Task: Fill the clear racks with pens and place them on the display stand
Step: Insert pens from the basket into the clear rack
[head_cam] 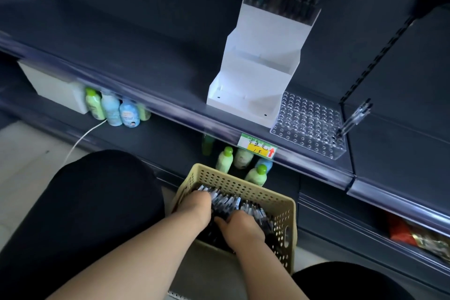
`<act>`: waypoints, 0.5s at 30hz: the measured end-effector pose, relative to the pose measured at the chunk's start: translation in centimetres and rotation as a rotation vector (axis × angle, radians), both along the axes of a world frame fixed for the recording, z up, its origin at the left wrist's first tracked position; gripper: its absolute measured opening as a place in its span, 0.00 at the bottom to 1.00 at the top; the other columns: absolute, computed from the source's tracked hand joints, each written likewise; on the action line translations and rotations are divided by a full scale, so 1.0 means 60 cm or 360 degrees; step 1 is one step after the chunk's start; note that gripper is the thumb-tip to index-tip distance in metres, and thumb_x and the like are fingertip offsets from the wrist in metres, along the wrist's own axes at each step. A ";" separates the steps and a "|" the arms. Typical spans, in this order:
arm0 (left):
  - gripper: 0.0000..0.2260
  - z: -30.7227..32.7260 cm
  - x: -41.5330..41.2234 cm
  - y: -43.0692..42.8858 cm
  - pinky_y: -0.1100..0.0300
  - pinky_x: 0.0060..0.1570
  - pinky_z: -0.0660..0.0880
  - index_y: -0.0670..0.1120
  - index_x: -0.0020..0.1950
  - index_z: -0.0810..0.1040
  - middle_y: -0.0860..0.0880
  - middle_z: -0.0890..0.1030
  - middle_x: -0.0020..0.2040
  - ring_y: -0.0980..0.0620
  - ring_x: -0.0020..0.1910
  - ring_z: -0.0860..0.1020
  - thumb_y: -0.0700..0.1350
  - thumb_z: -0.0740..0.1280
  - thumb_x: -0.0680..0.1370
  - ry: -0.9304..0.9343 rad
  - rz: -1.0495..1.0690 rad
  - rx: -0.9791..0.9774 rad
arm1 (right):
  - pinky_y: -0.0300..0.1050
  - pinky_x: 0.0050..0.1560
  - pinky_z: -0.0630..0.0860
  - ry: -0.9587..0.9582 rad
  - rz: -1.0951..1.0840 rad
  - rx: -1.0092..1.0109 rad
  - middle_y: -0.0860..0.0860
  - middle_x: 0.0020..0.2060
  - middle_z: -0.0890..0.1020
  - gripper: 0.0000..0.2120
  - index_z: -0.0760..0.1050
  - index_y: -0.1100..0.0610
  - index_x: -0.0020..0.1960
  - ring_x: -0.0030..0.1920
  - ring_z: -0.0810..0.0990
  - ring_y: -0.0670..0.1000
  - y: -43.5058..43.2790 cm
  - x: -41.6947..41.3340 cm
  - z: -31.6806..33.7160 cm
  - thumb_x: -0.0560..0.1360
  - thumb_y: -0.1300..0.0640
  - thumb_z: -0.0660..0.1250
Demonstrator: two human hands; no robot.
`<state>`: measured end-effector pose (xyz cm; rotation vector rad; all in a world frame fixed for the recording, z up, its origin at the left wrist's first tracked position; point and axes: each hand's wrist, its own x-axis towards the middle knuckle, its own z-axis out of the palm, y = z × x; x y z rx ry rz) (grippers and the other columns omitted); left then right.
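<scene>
A beige perforated basket full of dark pens stands on the floor between my knees. Both hands are down in it: my left hand lies over the pens with fingers curled into the pile, and my right hand presses on the pens beside it. Whether either hand grips pens is hidden. On the shelf above, a clear rack of holes holds one pen at its right edge. A white stepped display stand stands to its left, with a clear rack full of pens on its top step.
The dark shelf stretches left of the stand. Small bottles and more bottles stand on the lower shelf beside a white box. A yellow price label hangs on the shelf edge. Packaged goods lie at the lower right.
</scene>
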<state>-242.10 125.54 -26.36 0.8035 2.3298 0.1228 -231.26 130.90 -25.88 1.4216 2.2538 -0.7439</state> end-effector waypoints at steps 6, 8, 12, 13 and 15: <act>0.12 0.001 -0.009 -0.004 0.60 0.49 0.73 0.39 0.60 0.76 0.42 0.78 0.58 0.46 0.55 0.77 0.42 0.63 0.78 -0.0055 0.0004 -0.0098 | 0.45 0.52 0.75 -0.0004 -0.0147 -0.0178 0.54 0.53 0.81 0.23 0.75 0.57 0.56 0.54 0.79 0.55 0.010 -0.014 -0.013 0.72 0.40 0.63; 0.13 0.009 -0.013 -0.012 0.59 0.46 0.74 0.39 0.59 0.76 0.42 0.78 0.57 0.45 0.53 0.78 0.42 0.63 0.76 -0.0121 0.0033 -0.0072 | 0.47 0.53 0.77 0.0104 -0.0236 -0.0307 0.55 0.47 0.83 0.18 0.78 0.58 0.50 0.48 0.81 0.55 0.013 -0.017 -0.010 0.71 0.45 0.63; 0.07 0.021 -0.017 -0.030 0.61 0.34 0.77 0.40 0.43 0.80 0.44 0.82 0.39 0.49 0.29 0.78 0.41 0.62 0.74 -0.0330 0.0135 0.0079 | 0.40 0.38 0.77 0.0216 -0.0331 -0.0403 0.52 0.35 0.83 0.13 0.77 0.57 0.40 0.34 0.80 0.51 0.014 -0.014 -0.003 0.71 0.48 0.61; 0.07 0.024 -0.017 -0.036 0.63 0.29 0.75 0.41 0.38 0.78 0.46 0.80 0.33 0.51 0.24 0.75 0.39 0.62 0.74 -0.0392 0.0180 0.0126 | 0.38 0.33 0.74 0.0229 -0.0347 -0.0407 0.51 0.32 0.82 0.13 0.76 0.57 0.38 0.30 0.79 0.50 0.013 -0.012 -0.001 0.72 0.48 0.61; 0.10 0.029 -0.016 -0.046 0.64 0.26 0.75 0.42 0.34 0.76 0.46 0.79 0.29 0.52 0.23 0.76 0.35 0.61 0.74 -0.0505 0.0258 0.0230 | 0.36 0.25 0.68 0.0270 -0.0406 -0.0398 0.50 0.29 0.81 0.13 0.77 0.57 0.37 0.26 0.76 0.48 0.013 -0.005 0.003 0.71 0.49 0.63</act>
